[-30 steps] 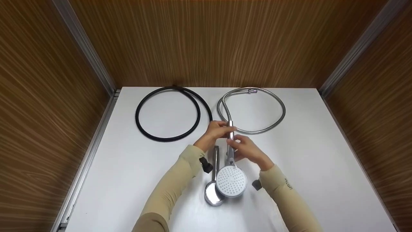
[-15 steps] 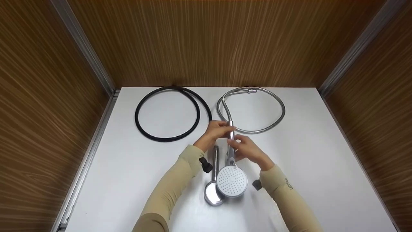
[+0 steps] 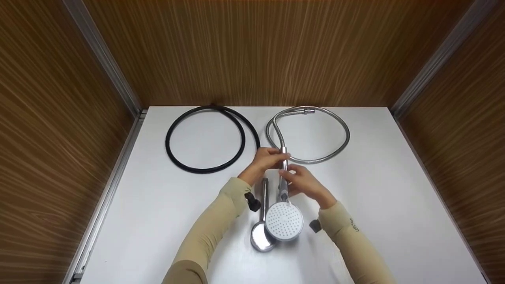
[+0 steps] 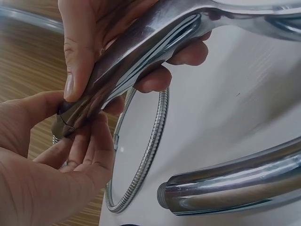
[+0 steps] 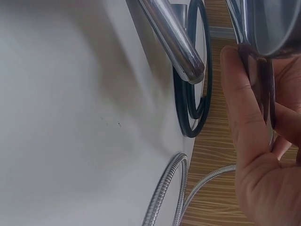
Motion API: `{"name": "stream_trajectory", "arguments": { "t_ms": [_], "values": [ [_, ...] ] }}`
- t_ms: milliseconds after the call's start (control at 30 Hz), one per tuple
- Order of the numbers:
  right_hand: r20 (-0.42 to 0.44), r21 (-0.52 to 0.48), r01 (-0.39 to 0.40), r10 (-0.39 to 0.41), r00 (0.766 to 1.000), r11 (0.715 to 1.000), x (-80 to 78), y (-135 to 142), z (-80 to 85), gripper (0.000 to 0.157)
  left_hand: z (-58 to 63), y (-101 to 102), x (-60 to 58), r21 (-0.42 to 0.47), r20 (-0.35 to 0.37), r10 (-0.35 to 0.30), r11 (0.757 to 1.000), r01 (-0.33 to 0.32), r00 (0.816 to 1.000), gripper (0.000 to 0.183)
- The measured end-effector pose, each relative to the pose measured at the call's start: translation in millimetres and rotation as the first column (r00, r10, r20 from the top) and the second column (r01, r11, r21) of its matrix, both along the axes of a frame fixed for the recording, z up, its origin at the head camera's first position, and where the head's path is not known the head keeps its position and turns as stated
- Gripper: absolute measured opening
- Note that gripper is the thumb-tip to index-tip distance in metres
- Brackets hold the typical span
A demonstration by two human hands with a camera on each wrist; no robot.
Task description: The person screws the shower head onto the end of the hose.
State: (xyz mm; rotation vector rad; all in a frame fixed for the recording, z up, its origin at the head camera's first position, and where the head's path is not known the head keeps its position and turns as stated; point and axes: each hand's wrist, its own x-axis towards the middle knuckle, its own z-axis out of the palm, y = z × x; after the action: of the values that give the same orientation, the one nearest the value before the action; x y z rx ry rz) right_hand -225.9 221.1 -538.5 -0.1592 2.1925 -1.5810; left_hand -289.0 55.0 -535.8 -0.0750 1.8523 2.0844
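Observation:
A chrome hand shower point(image 3: 284, 221) with a white, dotted spray face is held in both hands, its face towards me. My right hand point(image 3: 304, 182) grips its handle point(image 4: 136, 52), thumb on top and fingertips underneath. With thumb and fingers, my left hand point(image 3: 265, 162) pinches the connector point(image 4: 66, 123) where the metal shower hose point(image 3: 278, 134) meets the handle's end. A second chrome hand shower point(image 3: 261, 238) lies below and left, partly hidden by the first. Its threaded handle end point(image 4: 163, 195) is bare in the left wrist view.
A black hose point(image 3: 167, 139) lies coiled on the white table point(image 3: 394, 205) at left, one end running behind my left hand. The metal hose's loop lies at the back right, its free end fitting point(image 3: 309, 111) inside. Wood-grain panels point(image 3: 252, 55) enclose three sides.
The held hand shower's handle end and the hose connector have shifted very slightly right and away from me. Both hands keep their hold almost in place.

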Motion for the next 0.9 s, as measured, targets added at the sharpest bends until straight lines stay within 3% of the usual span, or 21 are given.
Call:
{"name": "stream_trajectory", "arguments": {
  "t_ms": [233, 600, 900],
  "values": [
    [0.004, 0.028, 0.004, -0.004, 1.000, 1.000, 0.1, -0.2, 0.0, 0.046, 1.3, 0.0, 1.5, -0.013, 0.009, 0.000, 1.000, 0.000, 1.000, 0.029],
    [0.009, 0.032, -0.004, 0.003, 1.000, 0.999, 0.8, 0.6, -0.8, 0.049, 2.2, -1.3, 1.5, -0.025, 0.037, 0.017, 1.000, -0.016, 0.999, 0.017],
    [-0.006, 0.027, -0.005, 0.005, 1.000, 1.000, 0.3, 0.9, -0.8, 0.049, 1.6, -1.8, 0.8, -0.024, 0.035, 0.020, 1.000, -0.019, 0.999, 0.018]
  ]
}}
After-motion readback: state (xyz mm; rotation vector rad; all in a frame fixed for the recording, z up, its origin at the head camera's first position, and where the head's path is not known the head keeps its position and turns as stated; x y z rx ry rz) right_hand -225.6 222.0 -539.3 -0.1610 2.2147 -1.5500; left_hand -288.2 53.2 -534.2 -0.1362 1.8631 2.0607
